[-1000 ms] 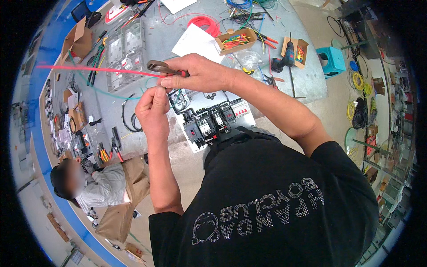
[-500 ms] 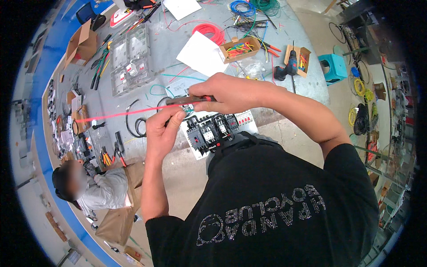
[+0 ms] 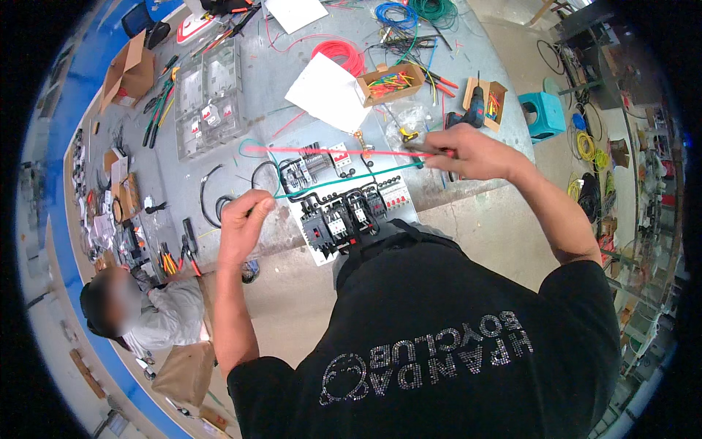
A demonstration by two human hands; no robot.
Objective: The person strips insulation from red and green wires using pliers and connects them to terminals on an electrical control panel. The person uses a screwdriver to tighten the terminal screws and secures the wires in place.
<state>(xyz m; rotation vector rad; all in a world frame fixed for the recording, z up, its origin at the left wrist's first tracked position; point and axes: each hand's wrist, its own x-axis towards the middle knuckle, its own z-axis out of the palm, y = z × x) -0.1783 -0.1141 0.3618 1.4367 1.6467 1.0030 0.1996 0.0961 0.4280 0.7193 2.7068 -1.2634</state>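
Observation:
A green wire (image 3: 344,180) is stretched taut across the electrical board. My left hand (image 3: 245,219) is closed, pinching its left end, and a loop of wire curls up behind the fingers. At the wire's right end, my right hand (image 3: 472,152) grips a dark pliers-like tool (image 3: 424,148) with a red handle. Whether its jaws hold the wire cannot be made out. A thin red streak runs leftward from the tool; its nature is unclear. Below the wire, a white mounting plate (image 3: 319,256) carries black contactors (image 3: 335,222), breakers with red switches (image 3: 395,196) and black wiring.
A cordless drill (image 3: 475,110) lies right, beside a carton of coloured sleeves (image 3: 391,84). White paper (image 3: 325,91), a red wire coil (image 3: 340,55) and a clear plastic case (image 3: 210,102) lie farther back. Another person (image 3: 164,314) sits at left. A blue stool (image 3: 542,115) stands right.
My right hand has moved right with the tool, away from my left hand, which has shifted slightly left and down. The green wire now spans the gap between them, uncovering the board's terminals.

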